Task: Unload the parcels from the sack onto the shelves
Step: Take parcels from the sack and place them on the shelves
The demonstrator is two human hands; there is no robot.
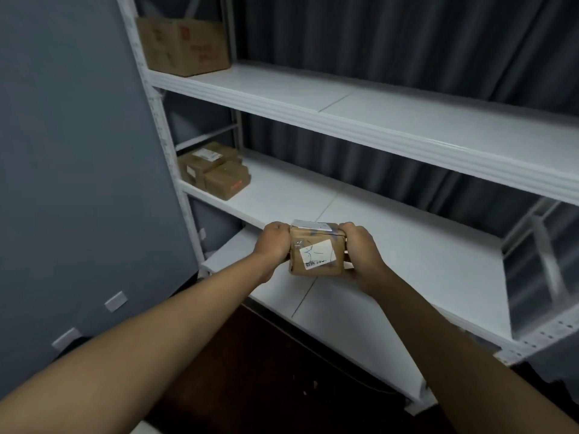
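A small brown cardboard parcel (316, 250) with white labels is held between both my hands, in front of the white shelf unit. My left hand (272, 242) grips its left side with curled fingers. My right hand (360, 249) grips its right side. The parcel hangs over the front part of the lower white shelf (360, 311), level with the middle shelf (391, 227). The sack is not in view.
Two brown parcels (213, 172) sit at the left end of the middle shelf. A larger cardboard box (185, 47) stands on the top shelf (376, 114) at the left. A grey wall (69, 151) is on the left, a dark curtain behind.
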